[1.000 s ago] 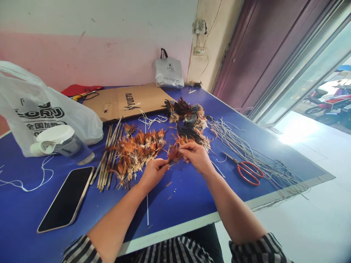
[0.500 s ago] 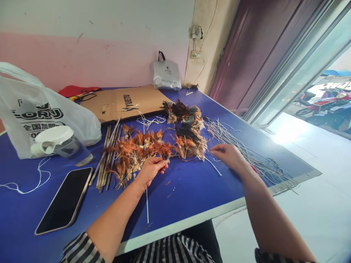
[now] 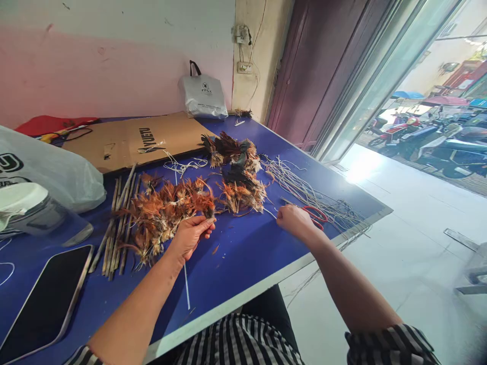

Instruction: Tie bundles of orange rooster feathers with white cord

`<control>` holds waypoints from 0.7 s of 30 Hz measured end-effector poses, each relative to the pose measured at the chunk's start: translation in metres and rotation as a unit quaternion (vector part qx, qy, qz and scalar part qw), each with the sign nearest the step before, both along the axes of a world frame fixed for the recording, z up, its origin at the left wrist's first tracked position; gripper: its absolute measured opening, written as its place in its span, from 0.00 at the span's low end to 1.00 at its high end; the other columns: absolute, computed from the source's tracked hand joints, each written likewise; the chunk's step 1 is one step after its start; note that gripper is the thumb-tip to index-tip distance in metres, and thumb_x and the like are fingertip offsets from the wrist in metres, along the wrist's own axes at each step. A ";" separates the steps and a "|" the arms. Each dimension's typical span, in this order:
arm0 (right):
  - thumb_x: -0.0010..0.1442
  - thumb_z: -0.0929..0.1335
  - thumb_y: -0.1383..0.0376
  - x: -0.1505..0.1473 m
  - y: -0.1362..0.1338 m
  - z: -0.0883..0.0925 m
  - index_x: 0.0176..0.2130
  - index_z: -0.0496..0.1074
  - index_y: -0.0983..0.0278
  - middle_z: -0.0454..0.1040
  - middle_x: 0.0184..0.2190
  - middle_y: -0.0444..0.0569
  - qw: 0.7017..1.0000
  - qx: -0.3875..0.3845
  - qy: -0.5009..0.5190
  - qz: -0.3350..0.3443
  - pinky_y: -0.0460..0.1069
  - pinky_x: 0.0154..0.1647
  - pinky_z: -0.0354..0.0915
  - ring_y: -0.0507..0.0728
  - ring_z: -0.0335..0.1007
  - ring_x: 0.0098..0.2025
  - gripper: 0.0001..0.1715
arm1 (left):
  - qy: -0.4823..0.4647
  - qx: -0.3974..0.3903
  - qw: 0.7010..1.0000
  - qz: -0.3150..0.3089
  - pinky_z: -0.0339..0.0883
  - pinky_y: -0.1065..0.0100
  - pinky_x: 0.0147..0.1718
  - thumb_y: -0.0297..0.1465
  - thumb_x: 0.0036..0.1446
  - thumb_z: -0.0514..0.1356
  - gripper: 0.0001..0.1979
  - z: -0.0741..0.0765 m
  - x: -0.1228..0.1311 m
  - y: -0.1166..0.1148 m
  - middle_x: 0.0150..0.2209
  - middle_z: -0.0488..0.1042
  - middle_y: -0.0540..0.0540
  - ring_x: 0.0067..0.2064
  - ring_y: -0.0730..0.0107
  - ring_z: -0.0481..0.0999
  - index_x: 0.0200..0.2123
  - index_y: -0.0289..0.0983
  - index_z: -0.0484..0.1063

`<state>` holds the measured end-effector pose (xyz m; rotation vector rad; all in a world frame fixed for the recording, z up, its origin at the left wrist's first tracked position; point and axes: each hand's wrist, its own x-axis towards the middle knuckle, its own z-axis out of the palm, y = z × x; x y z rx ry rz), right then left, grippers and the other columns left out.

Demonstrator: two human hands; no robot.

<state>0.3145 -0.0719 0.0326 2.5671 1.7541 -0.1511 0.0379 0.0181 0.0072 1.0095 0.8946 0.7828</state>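
My left hand point(image 3: 192, 234) pinches a small bundle of reddish-brown feathers point(image 3: 206, 207) between thumb and fingers, just above the table. Close beside it lies a pile of similar orange-brown feather bundles point(image 3: 163, 205). My right hand point(image 3: 294, 221) is low over the table with its fingers curled closed. A short white string point(image 3: 270, 213) runs up to those fingers; whether they grip it is hidden. Red-handled scissors point(image 3: 319, 215) lie right beside this hand, partly covered by it. More feather bundles, dark and brown point(image 3: 243, 190), sit between the hands, farther back.
Thin sticks point(image 3: 114, 228) and a phone point(image 3: 45, 299) lie on the left of the blue table point(image 3: 232, 274). Behind are a plastic bag point(image 3: 68, 172), a clear jar point(image 3: 38, 218), flat cardboard point(image 3: 129, 139) and a silver bag point(image 3: 205, 96). Loose cords point(image 3: 304, 182) spread on the right.
The view has swung right. My right hand has come down toward the table and its fingers have curled in, with the red scissor handles now showing. My left hand keeps its feather bundle.
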 end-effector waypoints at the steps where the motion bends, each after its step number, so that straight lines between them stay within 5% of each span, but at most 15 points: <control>1: 0.48 0.63 0.69 0.000 0.001 -0.001 0.28 0.75 0.66 0.75 0.30 0.53 1.000 -0.001 -0.005 -0.004 0.45 0.27 0.58 0.56 0.71 0.31 0.10 | 0.000 -0.001 1.000 0.001 0.59 0.79 0.19 0.35 0.33 0.71 0.14 0.000 0.000 0.000 0.20 0.72 0.48 0.22 0.81 0.66 0.21 0.31 0.74; 4: 0.47 0.63 0.71 0.009 -0.001 -0.002 0.23 0.73 0.67 0.75 0.24 0.52 0.998 0.018 0.062 -0.001 0.44 0.27 0.59 0.54 0.70 0.27 0.09 | -0.002 -0.003 1.000 0.005 0.59 0.78 0.20 0.35 0.33 0.71 0.14 0.000 -0.001 0.000 0.20 0.72 0.48 0.22 0.81 0.66 0.21 0.31 0.75; 6: 0.48 0.64 0.69 0.020 -0.005 -0.002 0.24 0.72 0.67 0.73 0.20 0.49 0.979 0.028 0.201 -0.001 0.43 0.25 0.59 0.51 0.67 0.23 0.08 | -0.004 -0.007 1.000 0.005 0.59 0.78 0.20 0.35 0.33 0.71 0.14 0.000 -0.001 0.000 0.20 0.72 0.48 0.22 0.81 0.67 0.22 0.31 0.75; 11: 0.49 0.68 0.60 0.023 -0.015 0.002 0.29 0.72 0.67 0.75 0.23 0.48 0.855 0.069 0.513 -0.026 0.42 0.20 0.61 0.48 0.65 0.20 0.12 | -0.012 -0.026 0.999 -0.022 0.60 0.78 0.21 0.34 0.33 0.71 0.13 0.001 0.002 -0.005 0.21 0.73 0.47 0.23 0.80 0.67 0.22 0.31 0.75; 16: 0.45 0.71 0.60 -0.028 -0.004 0.009 0.28 0.68 0.68 0.76 0.29 0.51 0.758 0.087 0.646 0.019 0.44 0.23 0.66 0.50 0.71 0.25 0.13 | -0.024 -0.046 0.997 -0.056 0.60 0.78 0.21 0.33 0.37 0.70 0.11 -0.001 0.007 -0.012 0.23 0.74 0.47 0.23 0.81 0.67 0.23 0.32 0.75; 21: 0.46 0.70 0.62 -0.085 0.015 0.003 0.27 0.68 0.68 0.75 0.24 0.48 0.729 0.094 0.676 0.057 0.46 0.27 0.69 0.51 0.72 0.26 0.11 | -0.037 -0.042 0.995 -0.082 0.58 0.78 0.21 0.34 0.39 0.69 0.11 -0.001 0.009 -0.017 0.23 0.74 0.47 0.23 0.81 0.67 0.23 0.32 0.75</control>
